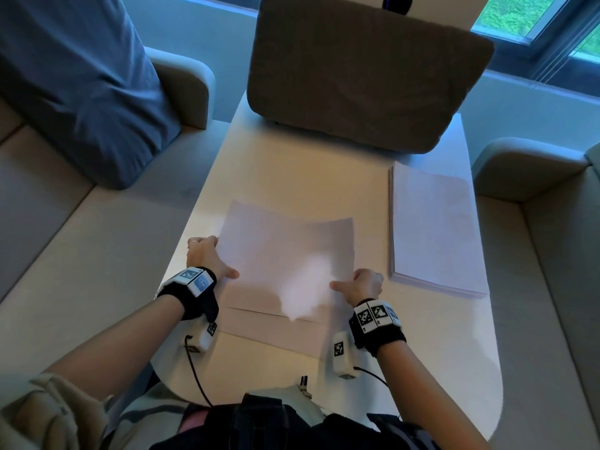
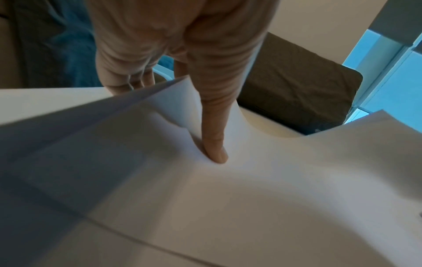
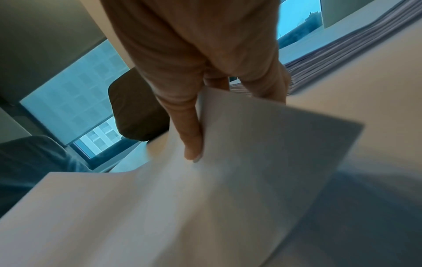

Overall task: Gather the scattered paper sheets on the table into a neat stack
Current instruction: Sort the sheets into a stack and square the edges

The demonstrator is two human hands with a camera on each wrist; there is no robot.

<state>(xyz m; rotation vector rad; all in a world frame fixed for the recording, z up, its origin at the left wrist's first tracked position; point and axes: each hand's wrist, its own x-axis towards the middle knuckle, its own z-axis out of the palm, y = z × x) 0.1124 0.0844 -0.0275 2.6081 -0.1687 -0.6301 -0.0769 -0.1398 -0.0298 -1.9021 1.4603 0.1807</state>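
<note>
Head view: the left hand and right hand are each pinching a side edge of a raised paper sheet, thumbs on top, above further loose sheets lying on the white table. A squared paper stack is sitting at the table's right (so the gathering appears partly done, with the near sheets still left). No writing is legible on any paper.

Left wrist view: the thumb is pressing the bowed sheet against fingers beneath.

Right wrist view: the thumb is clamping the opposite edge; the stack's layered edge is showing behind.
</note>
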